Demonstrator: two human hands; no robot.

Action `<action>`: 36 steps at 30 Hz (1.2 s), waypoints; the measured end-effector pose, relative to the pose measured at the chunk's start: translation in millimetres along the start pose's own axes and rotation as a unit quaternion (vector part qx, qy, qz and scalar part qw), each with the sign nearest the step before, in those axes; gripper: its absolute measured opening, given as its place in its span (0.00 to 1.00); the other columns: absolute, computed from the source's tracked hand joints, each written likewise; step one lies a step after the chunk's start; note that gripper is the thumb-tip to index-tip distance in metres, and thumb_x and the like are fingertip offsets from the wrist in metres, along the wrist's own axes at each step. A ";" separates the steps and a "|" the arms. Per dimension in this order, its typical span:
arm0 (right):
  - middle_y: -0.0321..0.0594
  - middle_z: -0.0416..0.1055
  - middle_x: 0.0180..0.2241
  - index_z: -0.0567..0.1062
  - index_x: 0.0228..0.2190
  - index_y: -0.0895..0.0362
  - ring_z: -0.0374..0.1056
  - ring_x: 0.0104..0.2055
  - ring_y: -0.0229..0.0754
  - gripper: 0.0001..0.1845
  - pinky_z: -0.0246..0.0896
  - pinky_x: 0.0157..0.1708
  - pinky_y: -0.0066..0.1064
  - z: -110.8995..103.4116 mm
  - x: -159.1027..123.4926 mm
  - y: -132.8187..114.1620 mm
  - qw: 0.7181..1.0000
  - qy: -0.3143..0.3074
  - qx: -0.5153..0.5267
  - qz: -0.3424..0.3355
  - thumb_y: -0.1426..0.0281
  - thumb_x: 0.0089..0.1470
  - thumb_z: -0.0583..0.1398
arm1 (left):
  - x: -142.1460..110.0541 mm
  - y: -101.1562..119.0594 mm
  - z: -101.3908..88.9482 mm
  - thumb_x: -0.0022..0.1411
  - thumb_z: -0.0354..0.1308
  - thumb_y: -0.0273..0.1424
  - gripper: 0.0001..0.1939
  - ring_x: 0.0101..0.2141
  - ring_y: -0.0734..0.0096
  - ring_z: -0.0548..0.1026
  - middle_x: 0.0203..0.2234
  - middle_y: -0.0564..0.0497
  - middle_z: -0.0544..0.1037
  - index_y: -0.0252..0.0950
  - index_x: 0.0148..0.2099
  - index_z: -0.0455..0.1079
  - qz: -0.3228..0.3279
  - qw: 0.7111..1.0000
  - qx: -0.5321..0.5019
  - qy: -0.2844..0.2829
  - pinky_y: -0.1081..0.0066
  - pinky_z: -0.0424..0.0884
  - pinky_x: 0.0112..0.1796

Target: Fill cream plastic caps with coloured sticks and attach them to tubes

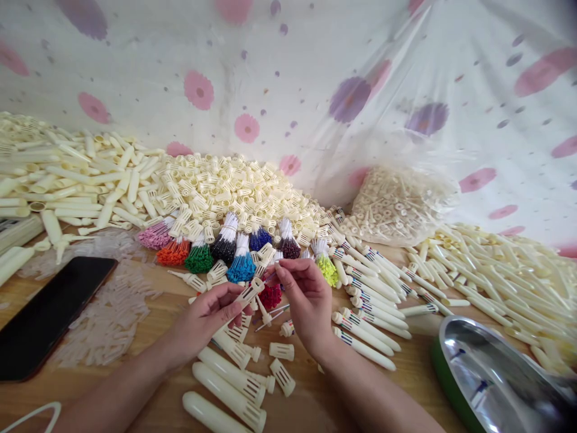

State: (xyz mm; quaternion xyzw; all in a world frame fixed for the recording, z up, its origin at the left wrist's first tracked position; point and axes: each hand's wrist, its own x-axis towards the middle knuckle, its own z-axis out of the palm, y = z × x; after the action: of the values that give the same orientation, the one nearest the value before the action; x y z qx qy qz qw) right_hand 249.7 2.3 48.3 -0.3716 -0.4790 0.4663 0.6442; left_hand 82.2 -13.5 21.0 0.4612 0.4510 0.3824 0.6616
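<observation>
Near the middle of the table my left hand [210, 319] is closed around a cream slotted pen barrel [247, 293], its slotted end tilted up to the right. My right hand [311, 307] faces it, thumb and finger pinched on what looks like a thin pen refill [270, 277] close to the barrel's open end. Behind the hands stand bundles of coloured refills, among them light blue [241, 264], green [199, 257] and yellow [327, 269]. Below them lie long cream barrels [220, 394] and loose slotted pieces [282, 376].
Assembled multicolour pens [367, 334] lie in a row at right, near a green-sided metal tray [487, 367]. A black phone [54, 316] rests at left beside clear plastic bits [108, 325]. Heaps of cream parts [234, 186] and a filled plastic bag [401, 204] line the back.
</observation>
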 end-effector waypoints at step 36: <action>0.35 0.65 0.25 0.77 0.25 0.55 0.62 0.29 0.36 0.13 0.58 0.30 0.28 -17.1 11.7 -6.5 0.936 -0.226 -0.262 0.069 0.62 0.55 0.59 | 2.6 -3.8 -3.3 0.54 0.62 0.37 0.12 0.35 0.64 0.75 0.32 0.51 0.78 0.39 0.40 0.72 0.080 0.992 0.083 0.045 0.69 0.70 0.35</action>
State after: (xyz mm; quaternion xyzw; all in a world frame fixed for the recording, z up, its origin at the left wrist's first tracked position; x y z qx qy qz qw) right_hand 269.0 11.1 53.0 -0.4446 -0.6903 0.4386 0.3652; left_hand 80.2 -11.3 16.2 0.5313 0.4727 0.4154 0.5672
